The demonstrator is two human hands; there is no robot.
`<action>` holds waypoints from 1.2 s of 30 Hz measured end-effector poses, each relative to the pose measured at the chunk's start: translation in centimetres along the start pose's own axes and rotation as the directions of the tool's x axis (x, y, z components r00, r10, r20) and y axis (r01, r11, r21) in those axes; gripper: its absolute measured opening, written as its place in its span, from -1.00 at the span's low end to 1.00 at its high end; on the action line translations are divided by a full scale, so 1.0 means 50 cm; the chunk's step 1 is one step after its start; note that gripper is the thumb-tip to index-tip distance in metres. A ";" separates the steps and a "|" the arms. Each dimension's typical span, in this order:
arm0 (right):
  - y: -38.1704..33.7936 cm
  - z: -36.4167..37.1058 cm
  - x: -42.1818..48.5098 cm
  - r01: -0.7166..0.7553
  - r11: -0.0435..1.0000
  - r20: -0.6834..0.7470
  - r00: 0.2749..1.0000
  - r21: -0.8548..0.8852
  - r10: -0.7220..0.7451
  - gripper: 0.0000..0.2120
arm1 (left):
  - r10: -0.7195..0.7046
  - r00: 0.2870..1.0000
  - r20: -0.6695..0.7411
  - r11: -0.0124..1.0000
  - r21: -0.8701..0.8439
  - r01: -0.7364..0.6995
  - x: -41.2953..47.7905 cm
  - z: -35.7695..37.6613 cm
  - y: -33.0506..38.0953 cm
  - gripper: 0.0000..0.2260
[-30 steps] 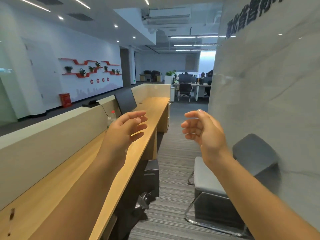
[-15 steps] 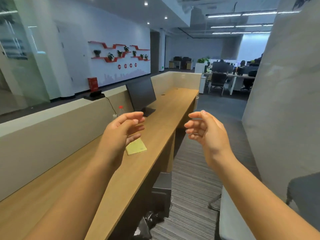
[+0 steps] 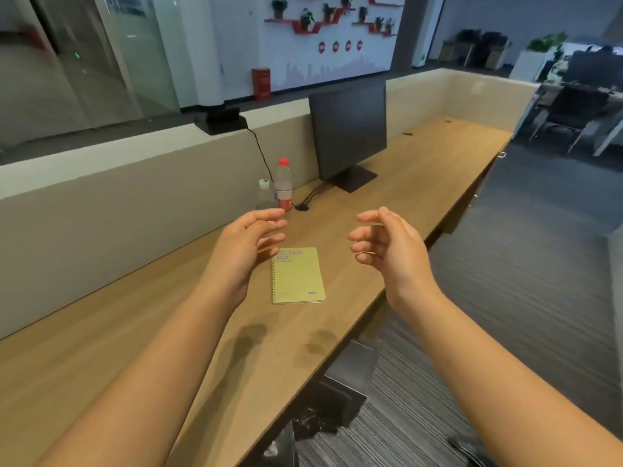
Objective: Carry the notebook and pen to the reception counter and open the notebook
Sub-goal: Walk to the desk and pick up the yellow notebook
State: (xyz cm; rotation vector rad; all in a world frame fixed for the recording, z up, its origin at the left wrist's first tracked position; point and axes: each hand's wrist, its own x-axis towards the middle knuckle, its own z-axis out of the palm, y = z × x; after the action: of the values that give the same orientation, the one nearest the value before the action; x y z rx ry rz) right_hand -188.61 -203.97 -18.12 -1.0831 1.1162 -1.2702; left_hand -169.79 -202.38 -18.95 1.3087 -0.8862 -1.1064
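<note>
- Your left hand hangs in the air above the table, fingers loosely curled and spread, gripping nothing.
- Your right hand hangs level with it, palm turned inward toward the left one, fingers half bent, likewise empty.
- Neither hand touches anything; both bare forearms reach in from the bottom corners of the view.
- Between and just below your two hands lies the yellow spiral-bound notebook, closed and flat, its wire spine along the left edge and its printed cover facing up. Your left fingertips overlap its upper left corner in the view, but they are above it, not on it.
- The notebook rests on the long light-wood table, nearer the front edge than the back, with two faint hand shadows on the wood just before it.
- No pen can be made out anywhere in view.
- Behind your left hand stand two clear plastic bottles close together: a taller one with a red cap and a shorter one with a white cap.
- Further back on the table stands a dark flat monitor on a square base, its cables running to a hole in the wood near the bottles.
- A pale raised partition runs along the far side of the table, and a small black device sits on its top, a cable dropping from it.
- To your right the floor is grey striped carpet, and a dark box sits under the table edge.
</note>
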 end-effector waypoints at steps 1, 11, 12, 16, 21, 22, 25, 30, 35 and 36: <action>0.024 0.008 0.045 -0.028 1.000 -0.012 1.000 -0.005 0.028 -0.71 | -0.050 0.999 -0.014 0.999 0.005 0.050 0.049 0.001 -0.026 -0.79; 0.361 0.034 0.402 -0.455 0.864 -0.185 0.888 -0.216 0.422 -0.84 | -0.491 0.845 -0.211 0.828 0.189 0.528 0.401 0.016 -0.322 -0.81; 0.388 0.035 0.425 -0.480 0.844 -0.195 0.875 -0.239 0.442 -0.83 | -0.520 0.823 -0.228 0.796 0.221 0.564 0.426 0.011 -0.360 -0.82; 0.474 0.041 0.498 -0.524 0.778 -0.155 0.850 -0.345 0.504 -0.82 | -0.559 0.755 -0.342 0.744 0.194 0.639 0.485 0.012 -0.441 -0.87; 0.568 0.058 0.544 -0.611 0.714 -0.161 0.787 -0.341 0.596 -0.90 | -0.525 0.739 -0.423 0.754 0.171 0.634 0.546 0.014 -0.471 -0.66; 0.587 0.058 0.553 -0.606 0.718 -0.163 0.791 -0.342 0.590 -0.87 | -0.527 0.732 -0.432 0.751 0.166 0.639 0.555 0.014 -0.479 -0.75; 0.598 0.065 0.567 -0.614 0.726 -0.201 0.789 -0.310 0.581 -0.67 | -0.544 0.729 -0.415 0.756 0.135 0.641 0.583 -0.003 -0.536 -0.51; 0.580 0.074 0.573 -0.611 0.732 -0.215 0.792 -0.303 0.572 -0.76 | -0.584 0.756 -0.295 0.788 0.019 0.616 0.554 0.002 -0.485 -0.92; 0.511 0.104 0.563 -0.497 0.808 -0.164 0.868 -0.317 0.469 -0.84 | -0.492 0.853 -0.176 0.870 -0.095 0.483 0.498 -0.009 -0.396 -0.82; 0.489 0.120 0.558 -0.463 0.826 -0.139 0.886 -0.321 0.443 -0.80 | -0.458 0.870 -0.182 0.889 -0.091 0.449 0.478 -0.018 -0.368 -0.82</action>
State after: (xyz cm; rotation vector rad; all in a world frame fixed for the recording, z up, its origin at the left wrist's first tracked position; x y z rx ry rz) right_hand -179.37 -231.52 -41.91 -0.9530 1.5772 -0.7432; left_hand -164.57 -223.82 -39.54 1.6058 -0.4047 -1.3169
